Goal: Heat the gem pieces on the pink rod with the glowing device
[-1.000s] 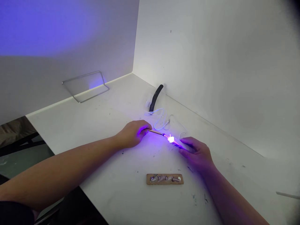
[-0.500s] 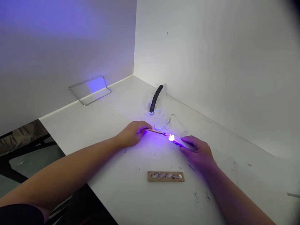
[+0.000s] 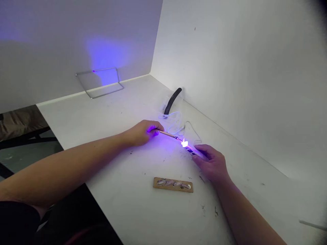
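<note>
My left hand (image 3: 146, 132) is closed on a thin wood-coloured stick (image 3: 167, 134) with a narrow metal end pointing right. Facing it, my right hand (image 3: 211, 160) grips a white handheld UV lamp (image 3: 198, 151) with dark marks along its side. Violet light glares between the stick's tip and the lamp's head, so whether they touch is hidden. A small bright piece stands out in the glare, its shape unclear. Nearer to me lies a brown strip-shaped board (image 3: 155, 182) bearing several twisted, pale purple pieces.
A black curved tube (image 3: 173, 101) rests near the back wall, beside a clear plastic thing and a loose white cable (image 3: 176, 131). A bent wire frame (image 3: 106, 92) leans at the left wall. Dark specks dot the white tabletop (image 3: 122, 197).
The view has shifted slightly. The blue-violet patch on the left wall is brighter and has moved towards the wire frame. Both hands keep their grips, with stick and lamp head still close together.
</note>
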Available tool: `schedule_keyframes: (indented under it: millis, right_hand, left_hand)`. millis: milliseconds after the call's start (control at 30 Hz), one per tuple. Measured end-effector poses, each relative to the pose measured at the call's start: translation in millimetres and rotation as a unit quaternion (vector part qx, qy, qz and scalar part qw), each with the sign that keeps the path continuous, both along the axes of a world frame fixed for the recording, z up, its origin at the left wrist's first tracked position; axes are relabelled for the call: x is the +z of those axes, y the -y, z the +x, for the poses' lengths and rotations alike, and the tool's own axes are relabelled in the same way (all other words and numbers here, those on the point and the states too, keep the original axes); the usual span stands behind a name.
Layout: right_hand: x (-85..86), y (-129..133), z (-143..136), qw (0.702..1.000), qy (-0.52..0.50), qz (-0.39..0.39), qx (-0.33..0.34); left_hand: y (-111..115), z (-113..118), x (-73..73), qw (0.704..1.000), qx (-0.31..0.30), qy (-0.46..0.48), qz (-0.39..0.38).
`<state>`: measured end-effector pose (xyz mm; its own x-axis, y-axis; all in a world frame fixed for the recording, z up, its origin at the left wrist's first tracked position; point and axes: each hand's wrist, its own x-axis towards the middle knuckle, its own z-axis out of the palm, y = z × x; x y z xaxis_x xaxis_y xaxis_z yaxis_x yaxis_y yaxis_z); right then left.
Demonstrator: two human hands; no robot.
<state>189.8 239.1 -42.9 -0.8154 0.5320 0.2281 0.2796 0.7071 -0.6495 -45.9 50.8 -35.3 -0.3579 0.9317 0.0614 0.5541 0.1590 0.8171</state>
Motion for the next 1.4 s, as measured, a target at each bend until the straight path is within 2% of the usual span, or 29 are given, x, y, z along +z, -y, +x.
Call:
schedule_keyframes:
  millis: [500, 767, 1000, 1200, 1400]
  right_hand:
    - [-5.2, -3.7, 0.9, 1.0, -0.016, -0.008, 0.016]
    - [-2.5, -4.1, 0.1, 1.0, -0.008, 0.011, 0.018]
    - [-3.1, -6.4, 0.4, 1.0, 0.001, 0.018, 0.02]
    - [-1.9, -2.9, 0.1, 1.0, -0.005, 0.008, 0.009]
    - [0.2, -0.3, -0.8, 1.0, -0.005, 0.004, 0.005]
  left_hand:
    - [-0.2, 2.3, 5.5, 0.998, 0.034, 0.052, 0.008]
    - [-1.2, 0.1, -0.1, 0.998, 0.03, 0.053, 0.03]
    - [-0.7, 0.6, 2.6, 0.999, 0.029, 0.031, 0.018]
    - [0.5, 2.1, 3.2, 0.997, 0.034, 0.056, 0.037]
    - [-1.6, 3.0, 5.7, 0.998, 0.047, 0.042, 0.011]
